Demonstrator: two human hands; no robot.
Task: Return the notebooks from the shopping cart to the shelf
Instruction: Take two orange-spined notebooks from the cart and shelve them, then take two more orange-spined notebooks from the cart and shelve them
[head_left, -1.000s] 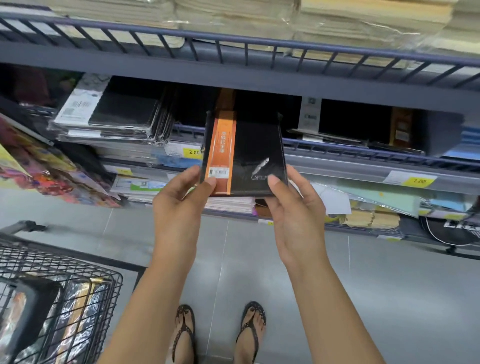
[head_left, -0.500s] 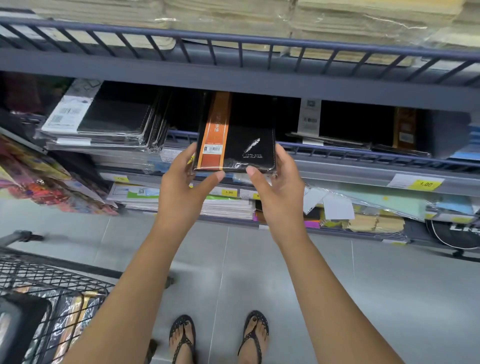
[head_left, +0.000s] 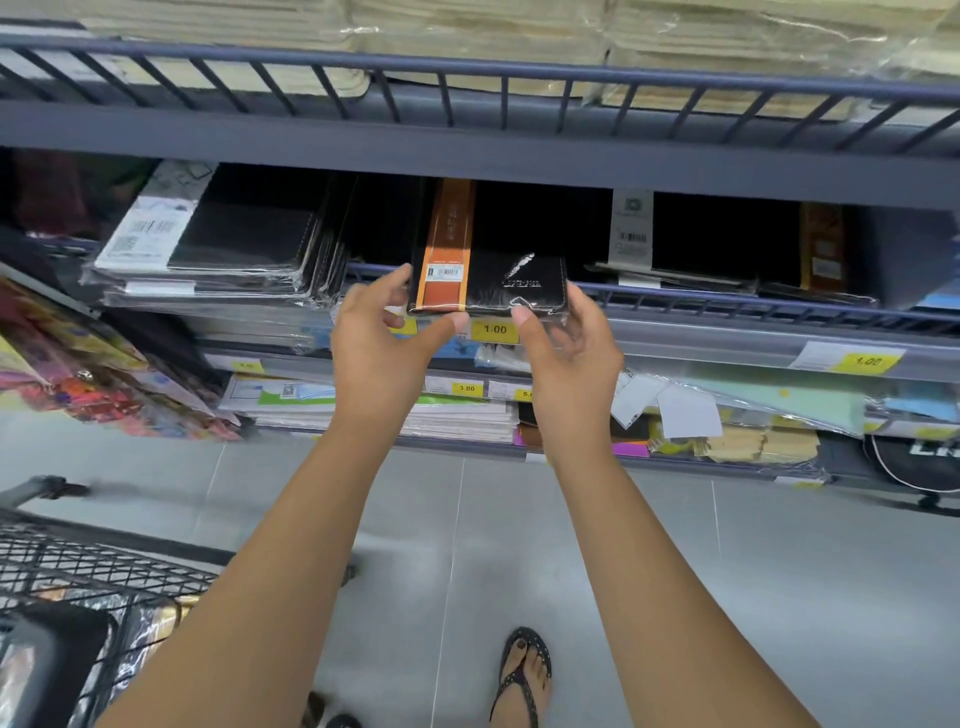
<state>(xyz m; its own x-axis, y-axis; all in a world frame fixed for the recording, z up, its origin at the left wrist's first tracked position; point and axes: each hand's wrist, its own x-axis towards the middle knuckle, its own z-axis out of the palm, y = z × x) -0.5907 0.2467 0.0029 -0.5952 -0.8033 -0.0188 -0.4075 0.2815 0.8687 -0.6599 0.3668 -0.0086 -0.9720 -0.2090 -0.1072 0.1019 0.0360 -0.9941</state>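
Head view: at the near left, the wire shopping cart (head_left: 78, 577) holds more wrapped notebooks (head_left: 150, 623), their covers blurred. A sandalled foot (head_left: 522, 670) stands on the grey floor (head_left: 779, 571) to its right. Both arms reach up and away. The left hand (head_left: 382, 353) holds the black notebook (head_left: 488, 270) with the orange band at its left edge, thumb at the near edge and fingers curled round the side. The right hand (head_left: 566, 358) holds the right corner likewise, thumb tip pressed on the near edge. The notebook lies half inside the middle shelf (head_left: 727, 340), its near end over the front rail (head_left: 727, 306), seemingly resting on it. A stack of black notebooks (head_left: 234, 244) lies just left on the same shelf. Cream packs (head_left: 467, 31) fill the far top shelf (head_left: 467, 150).
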